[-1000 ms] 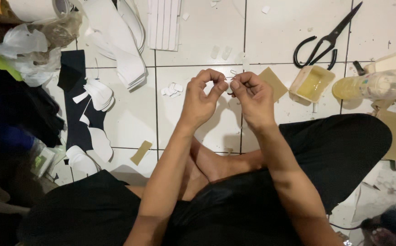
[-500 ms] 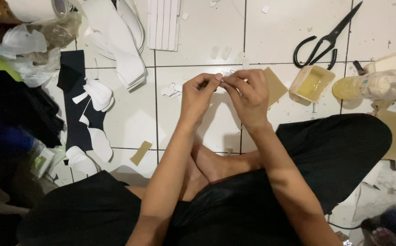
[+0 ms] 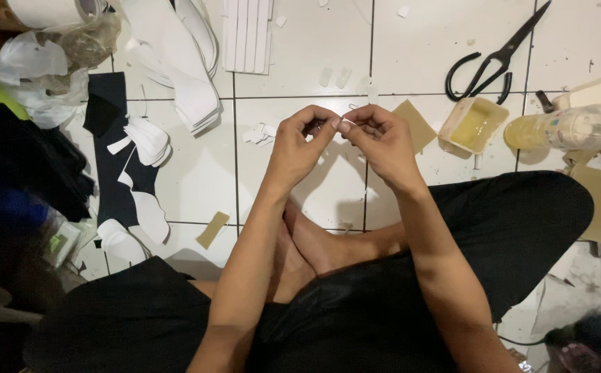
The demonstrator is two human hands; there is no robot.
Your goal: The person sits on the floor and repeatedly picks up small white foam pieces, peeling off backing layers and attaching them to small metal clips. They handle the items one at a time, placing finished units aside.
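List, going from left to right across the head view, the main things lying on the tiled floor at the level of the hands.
Black fabric strip → left hand → right hand → tan card piece → small tray of yellowish liquid → clear plastic bottle.

The left hand [image 3: 300,141] and right hand [image 3: 376,141] have been brought closer, fingertips now meeting over a small white piece [image 3: 348,123], which is pinched tighter than a second ago. Both wrists have been lowered slightly.
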